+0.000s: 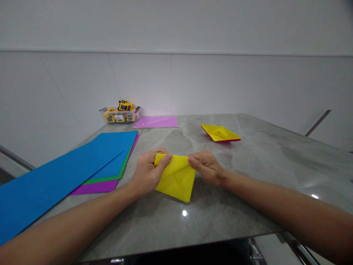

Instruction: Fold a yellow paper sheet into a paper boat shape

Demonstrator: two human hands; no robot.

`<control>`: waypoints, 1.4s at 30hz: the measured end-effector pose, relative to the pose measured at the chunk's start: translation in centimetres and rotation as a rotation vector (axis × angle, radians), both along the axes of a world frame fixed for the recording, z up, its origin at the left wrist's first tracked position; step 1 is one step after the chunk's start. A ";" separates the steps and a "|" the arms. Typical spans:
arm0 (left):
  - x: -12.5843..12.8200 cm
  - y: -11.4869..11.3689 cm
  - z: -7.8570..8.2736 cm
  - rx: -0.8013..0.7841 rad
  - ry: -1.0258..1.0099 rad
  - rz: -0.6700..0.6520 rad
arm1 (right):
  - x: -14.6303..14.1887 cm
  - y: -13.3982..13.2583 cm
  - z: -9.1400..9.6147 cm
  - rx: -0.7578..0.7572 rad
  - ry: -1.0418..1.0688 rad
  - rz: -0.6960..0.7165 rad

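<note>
A folded yellow paper [178,178], diamond-shaped with creases, is held just above the grey marble table [261,162]. My left hand [147,171] pinches its upper left corner, thumb on top. My right hand [206,166] pinches its upper right corner. Both hands are closed on the paper, and its lower point hangs toward me.
A stack of blue, green and purple paper sheets [82,165] lies at the left. A pink sheet [157,122] and a clear box with a yellow toy vehicle [121,112] sit at the back. A finished yellow paper boat [220,133] rests at the right back.
</note>
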State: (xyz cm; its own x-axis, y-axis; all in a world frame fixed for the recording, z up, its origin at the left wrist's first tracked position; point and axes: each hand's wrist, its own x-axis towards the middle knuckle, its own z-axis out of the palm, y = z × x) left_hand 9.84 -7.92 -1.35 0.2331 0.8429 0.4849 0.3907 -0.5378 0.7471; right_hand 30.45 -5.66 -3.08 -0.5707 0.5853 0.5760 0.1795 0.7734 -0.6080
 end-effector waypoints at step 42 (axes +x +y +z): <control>0.0 0.0 -0.5 0.168 -0.109 -0.085 | -0.4 -0.2 0.5 -0.027 0.102 -0.212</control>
State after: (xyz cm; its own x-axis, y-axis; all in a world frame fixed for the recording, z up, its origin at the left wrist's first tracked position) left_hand 9.86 -7.89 -1.89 0.2388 0.7277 0.6430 0.2603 -0.6859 0.6796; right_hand 30.07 -5.90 -2.57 -0.3728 0.7017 0.6071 0.2727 0.7083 -0.6511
